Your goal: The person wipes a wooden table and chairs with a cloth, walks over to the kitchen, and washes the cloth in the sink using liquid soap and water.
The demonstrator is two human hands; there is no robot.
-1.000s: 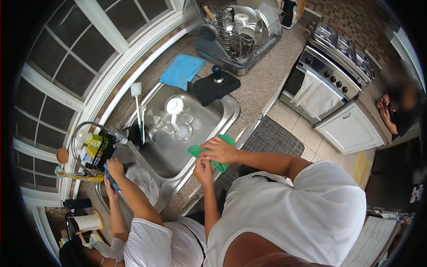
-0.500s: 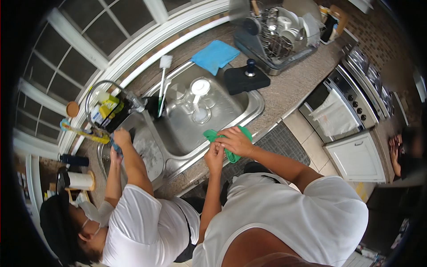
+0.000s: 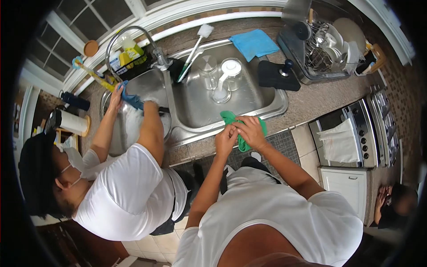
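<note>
A green cloth is bunched up between my two hands, just in front of the sink's near rim. My left hand pinches it from the left. My right hand lies over it with fingers curled, and some green shows past the knuckles and below. The fingers of both hands touch each other. Beyond them is the steel sink basin, holding a clear glass jar and a white-topped clear container.
A co-worker at left handles a blue cloth in the other, soapy basin. A blue towel, a black mat with a tamper, and a full dish rack line the counter. An oven stands right; another person appears far right.
The view has swung, shifting the sink and counter rightward. My hands still hold the green cloth. The co-worker's hands have moved apart, one stretching the blue cloth, the other lower in the basin.
</note>
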